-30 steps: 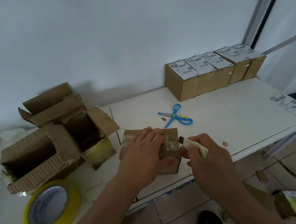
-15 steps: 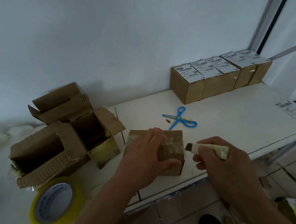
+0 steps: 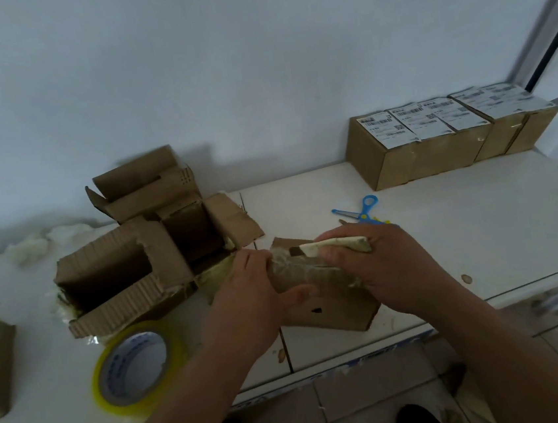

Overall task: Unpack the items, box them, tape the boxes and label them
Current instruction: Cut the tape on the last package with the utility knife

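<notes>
Clamped by the left hand (image 3: 246,304) at its nine o'clock end, the taped box (image 3: 327,295) lies near the table's front edge, long axis nine-to-three, while the right hand (image 3: 383,265) fists a wrapped cutter (image 3: 334,247) over its top, blade pointing nine o'clock.

left hand (image 3: 246,304): bare, no glove, ring or watch | right hand (image 3: 383,269): bare, likewise unadorned | forearms: both bare to the near frame edge, no sleeves visible | feet: dark shoes (image 3: 416,420) on the tiled floor
</notes>
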